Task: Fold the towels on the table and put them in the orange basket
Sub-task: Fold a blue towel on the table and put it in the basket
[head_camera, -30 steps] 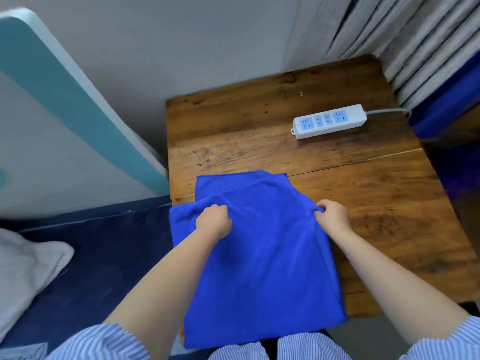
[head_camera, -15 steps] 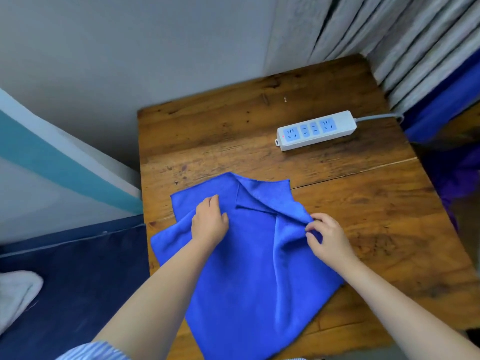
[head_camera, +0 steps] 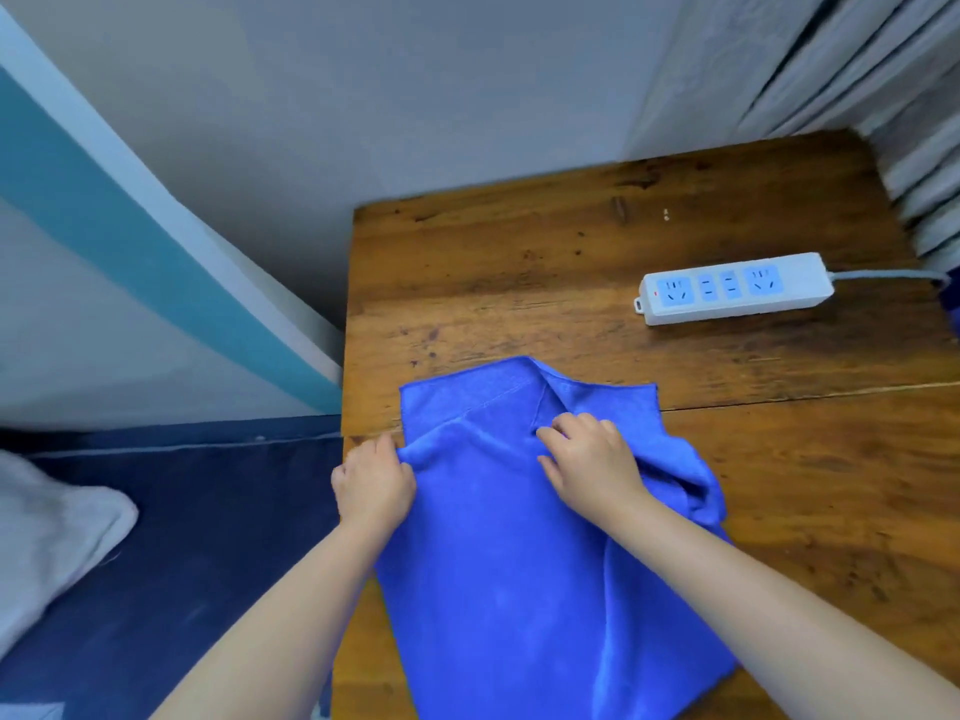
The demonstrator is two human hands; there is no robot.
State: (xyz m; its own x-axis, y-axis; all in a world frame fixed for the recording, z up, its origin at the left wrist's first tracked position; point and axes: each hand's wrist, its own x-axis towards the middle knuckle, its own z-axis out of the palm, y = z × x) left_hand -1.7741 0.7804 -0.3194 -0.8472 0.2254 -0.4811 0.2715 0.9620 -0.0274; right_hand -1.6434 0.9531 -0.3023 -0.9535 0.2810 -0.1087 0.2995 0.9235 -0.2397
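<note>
A blue towel lies on the near left part of the wooden table, partly folded over itself, its near end reaching past the table's front. My left hand grips the towel's left edge at the table's left side. My right hand rests on the towel's middle with fingers curled into a fold near the upper layer. A bunched fold stands up to the right of that hand. No orange basket is in view.
A white power strip with its cable lies at the table's back right. A teal and white board leans against the wall at left. Dark blue bedding with a white cloth lies left of the table. Curtains hang at the back right.
Both hands moved left across the towel, carrying its right part over the middle. The left hand went from the towel's top to its left edge. The camera view swung left.
</note>
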